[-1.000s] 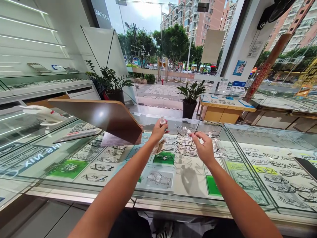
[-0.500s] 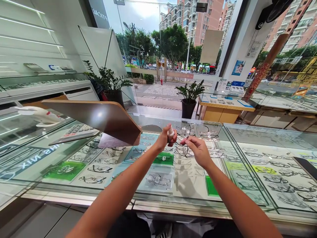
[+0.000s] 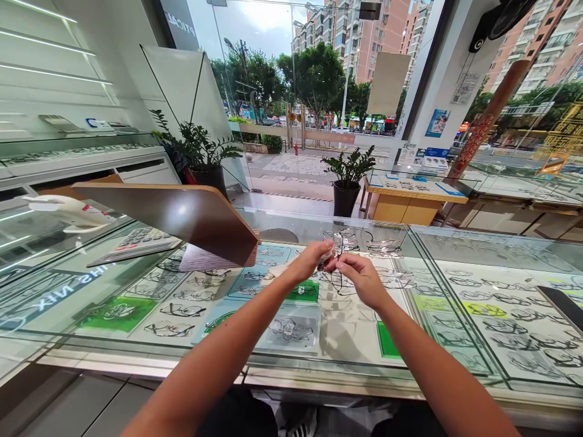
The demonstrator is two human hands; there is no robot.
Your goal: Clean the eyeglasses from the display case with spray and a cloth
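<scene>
My right hand pinches a pair of thin dark-framed eyeglasses above the glass counter, their lenses hanging below the fingertips. Wrapped around a small white-topped spray bottle is my left hand. Its fingers hide most of the bottle, so little more than a patch of white shows. Both hands are close together, the left beside the upper part of the eyeglasses. I cannot tell whether the bottle touches them.
Beneath my hands, the glass display counter holds rows of eyeglasses. A brown tilted board stands to the left, near a calculator. A dark flat device lies at the right. Potted plants stand beyond the counter.
My left hand has shifted slightly right and down, towards the eyeglasses, and turned so the bottle's white top is mostly covered. The eyeglasses have tilted a little in my right hand.
</scene>
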